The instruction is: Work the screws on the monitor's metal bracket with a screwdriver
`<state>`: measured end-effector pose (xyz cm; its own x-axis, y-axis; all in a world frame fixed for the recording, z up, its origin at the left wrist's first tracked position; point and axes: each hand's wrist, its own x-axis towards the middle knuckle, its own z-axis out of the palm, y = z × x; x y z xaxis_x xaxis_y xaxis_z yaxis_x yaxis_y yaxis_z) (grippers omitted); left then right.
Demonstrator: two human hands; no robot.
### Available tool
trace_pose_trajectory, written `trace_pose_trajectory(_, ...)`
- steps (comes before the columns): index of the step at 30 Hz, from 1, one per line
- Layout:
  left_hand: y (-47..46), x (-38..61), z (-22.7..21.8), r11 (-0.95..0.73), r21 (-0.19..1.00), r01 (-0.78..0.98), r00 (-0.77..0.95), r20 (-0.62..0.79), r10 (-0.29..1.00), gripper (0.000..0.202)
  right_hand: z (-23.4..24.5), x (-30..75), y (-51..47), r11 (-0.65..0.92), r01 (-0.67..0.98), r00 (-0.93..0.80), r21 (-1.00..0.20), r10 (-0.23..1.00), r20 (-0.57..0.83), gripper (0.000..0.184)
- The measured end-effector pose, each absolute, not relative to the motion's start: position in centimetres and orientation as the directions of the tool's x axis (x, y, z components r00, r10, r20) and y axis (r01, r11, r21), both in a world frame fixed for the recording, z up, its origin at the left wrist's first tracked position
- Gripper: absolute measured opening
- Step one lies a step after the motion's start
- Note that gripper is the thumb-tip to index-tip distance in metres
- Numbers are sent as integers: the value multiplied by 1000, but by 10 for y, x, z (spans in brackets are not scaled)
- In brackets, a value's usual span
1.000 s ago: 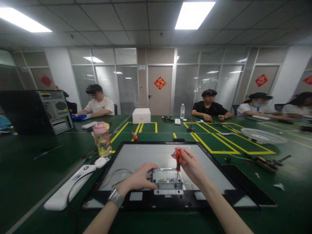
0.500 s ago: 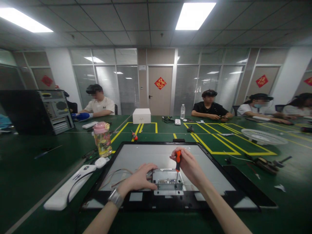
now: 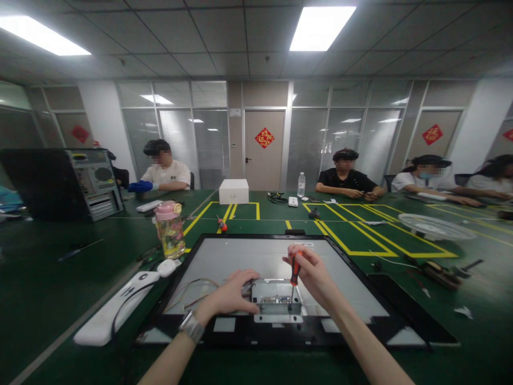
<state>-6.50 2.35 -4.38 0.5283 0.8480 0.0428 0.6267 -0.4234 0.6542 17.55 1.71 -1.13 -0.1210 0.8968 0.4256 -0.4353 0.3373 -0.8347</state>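
A flat display panel with a black frame lies on the table in front of me. Near its front edge sits a silver metal bracket. My left hand grips the bracket's left side, with the thumb at the front and the fingers behind. An orange-and-black screwdriver stands nearly upright, held in the fingers of my right hand. Its tip meets the bracket's right front part; any screw there is too small to make out. Thin wires lie on the panel left of the bracket.
Left of the panel are a white power strip and a pink-lidded bottle. A computer case stands far left, a white box beyond the panel. A dark slab and a clamp-like tool lie right. Several people sit opposite.
The screwdriver's handle has tilted slightly and my right fingers have shifted around it. My left hand stays on the bracket. Across the table, a person's blue-gloved hands have moved.
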Motion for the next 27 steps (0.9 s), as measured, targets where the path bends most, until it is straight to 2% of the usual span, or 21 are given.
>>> trace_pose_trajectory(5, 23, -66, -44, -425, 662, 618, 531, 48, 846, 76, -9, 176, 15, 316, -431, -155, -845, 897, 415, 34)
trace_pose_trajectory(13, 21, -63, -39, -420, 664, 618, 531, 40, 846, 76, -6, 178, 14, 355, -423, -123, -834, 889, 441, 21)
trace_pose_trajectory(17, 18, -62, -35, -410, 657, 633, 526, 25, 850, 75, -7, 178, 14, 267, -465, -182, -844, 904, 386, 25)
trace_pose_trajectory(23, 20, -62, -37, -405, 651, 642, 521, 17, 853, 77, -10, 176, 15, 326, -464, -148, -824, 888, 435, 23)
trace_pose_trajectory(27, 21, -63, -39, -414, 648, 639, 523, 29, 852, 78, -11, 175, 15, 296, -454, -190, -840, 890, 415, 28)
